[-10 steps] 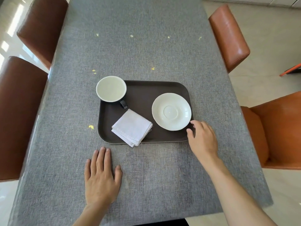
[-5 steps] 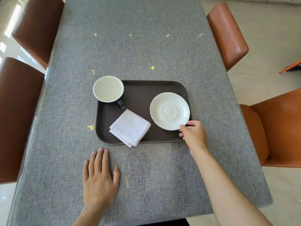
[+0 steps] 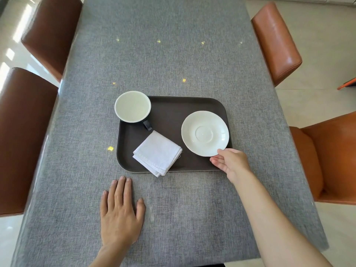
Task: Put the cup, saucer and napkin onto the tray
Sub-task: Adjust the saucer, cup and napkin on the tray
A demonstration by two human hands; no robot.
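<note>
Right hand (image 3: 232,164) pinching near rim of white saucer (image 3: 205,133): thumb on top edge, fingers (image 3: 216,163) curled beneath, closed on the rim. Saucer just beyond the grip, over the right end of the dark brown tray (image 3: 169,112), far-right edge reaching the tray's right rim. Cannot tell whether lifted or resting flat.

Folded white napkin (image 3: 157,152) left of the grip, near, not touching saucer; lying on the tray, near corner overhanging the tray's near rim onto the grey tablecloth (image 3: 173,54).

Cup (image 3: 133,106) well left of and beyond the grip, at the tray's far-left corner; white inside, dark outside, dark handle pointing toward the napkin. Upright. Rim overlaps the tray corner in this view; base hidden, so exact seating unclear.

Left hand (image 3: 121,214) well left of the grip and nearer the body, flat on the cloth, palm down, fingers spread loosely, holding nothing, clear of the tray's near rim.

Brown leather chairs (image 3: 277,41) flanking the table on both sides.
</note>
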